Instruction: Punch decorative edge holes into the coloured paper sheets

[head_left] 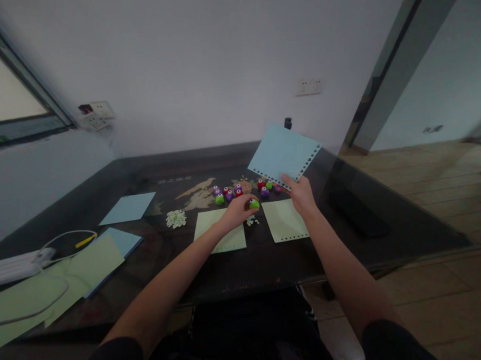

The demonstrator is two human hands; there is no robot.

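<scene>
My right hand (300,193) pinches the lower corner of a light blue paper sheet (282,152) and holds it up above the dark table (343,217); two edges of the sheet carry a row of punched holes. My left hand (239,208) grips a small green craft punch (254,204) just over a pale green sheet (220,230). Another pale green sheet (283,220) with a punched lower edge lies under my right wrist. Several small punches (228,193) in purple, red and green sit in a cluster behind my hands.
A pile of paper punch-outs (176,218) lies left of the green sheet. More blue sheets (128,207) and green sheets (78,271) lie at the left, beside a white power strip (5,270) with cables. A wall stands behind the table; wooden floor opens to the right.
</scene>
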